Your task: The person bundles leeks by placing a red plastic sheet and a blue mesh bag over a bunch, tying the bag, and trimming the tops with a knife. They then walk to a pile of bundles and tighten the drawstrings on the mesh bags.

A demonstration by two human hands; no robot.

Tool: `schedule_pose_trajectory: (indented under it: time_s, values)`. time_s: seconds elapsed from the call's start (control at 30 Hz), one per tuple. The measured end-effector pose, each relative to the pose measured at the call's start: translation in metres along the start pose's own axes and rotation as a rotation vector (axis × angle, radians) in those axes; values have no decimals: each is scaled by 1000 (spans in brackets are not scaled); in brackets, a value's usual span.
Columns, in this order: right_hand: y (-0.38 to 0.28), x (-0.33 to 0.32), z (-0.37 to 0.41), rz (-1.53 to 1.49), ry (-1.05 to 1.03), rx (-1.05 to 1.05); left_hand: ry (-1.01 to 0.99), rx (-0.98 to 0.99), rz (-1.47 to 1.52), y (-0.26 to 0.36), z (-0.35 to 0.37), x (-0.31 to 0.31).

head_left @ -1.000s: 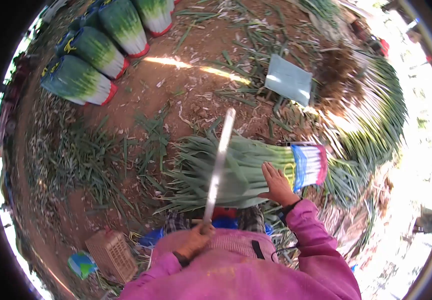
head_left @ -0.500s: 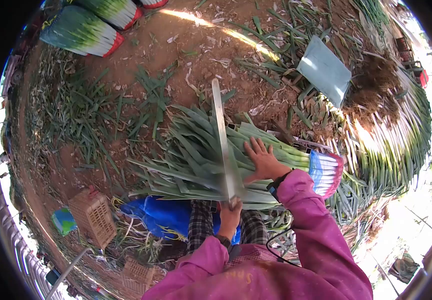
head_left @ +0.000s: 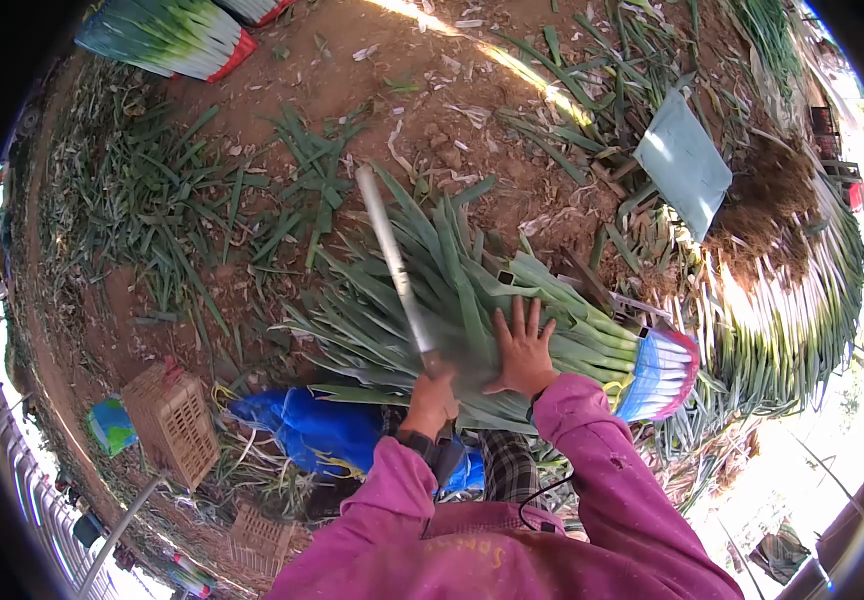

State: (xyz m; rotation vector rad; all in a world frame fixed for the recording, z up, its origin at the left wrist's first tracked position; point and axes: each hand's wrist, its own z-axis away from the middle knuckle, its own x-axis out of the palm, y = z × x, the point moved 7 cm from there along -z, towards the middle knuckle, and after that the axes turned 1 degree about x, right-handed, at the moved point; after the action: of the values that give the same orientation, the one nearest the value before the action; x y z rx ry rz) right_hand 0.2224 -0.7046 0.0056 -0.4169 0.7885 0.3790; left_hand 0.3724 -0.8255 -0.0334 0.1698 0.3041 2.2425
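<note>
A thick bundle of green onions [head_left: 472, 300] lies across my lap, its white ends wrapped in a blue, white and red sleeve [head_left: 660, 372] at the right. My right hand [head_left: 522, 350] lies flat on the bundle with fingers spread. My left hand [head_left: 430, 402] grips the handle of a long knife [head_left: 392, 265], whose blade rests across the leafy tops, pointing away from me to the upper left.
Cut leaves litter the brown soil. A large pile of loose onions with roots [head_left: 802, 270] lies at right, beside a pale blue bag [head_left: 687, 160]. A wrapped bundle [head_left: 167, 35] lies at top left. A woven basket [head_left: 172, 420] and blue tarp [head_left: 327, 430] sit near my legs.
The knife came down from raised onto the leafy tops and its tip swung left. My right hand slid along the bundle but stays flat on it. The view tilted downward.
</note>
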Motion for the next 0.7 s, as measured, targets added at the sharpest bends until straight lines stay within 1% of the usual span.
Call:
schedule_pose_trajectory:
  time_s: [0.07, 0.1, 0.2, 0.27, 0.33, 0.4, 0.47, 0.57, 0.67, 0.7]
  values:
    - [-1, 6, -13, 18, -14, 27, -72, -20, 4, 0, -32, -5]
    - [-2, 11, -16, 28, -29, 40, -61, -21, -47, -2, -45, -6]
    - [-3, 20, -23, 36, -11, 64, -136, -62, -93, -12, -62, -16]
    - [-3, 21, -22, 24, -4, 51, -172, -65, -118, -9, -51, -25]
    - [-2, 15, -19, 24, -11, 41, -214, -81, -90, 8, -4, -37]
    - [-4, 10, -14, 16, -35, 36, -63, 1, -174, 9, 30, -69]
    - [-4, 6, -8, -10, -2, 22, 76, 279, -297, 2, 51, -111]
    - [-3, -2, 2, -53, 50, 2, 237, 609, -780, 48, 121, -105]
    - [-2, -6, 15, -58, 80, -7, 74, 656, -663, 56, 149, -69]
    - [0, -8, 17, -53, 92, -5, 29, 651, -713, 58, 156, -53]
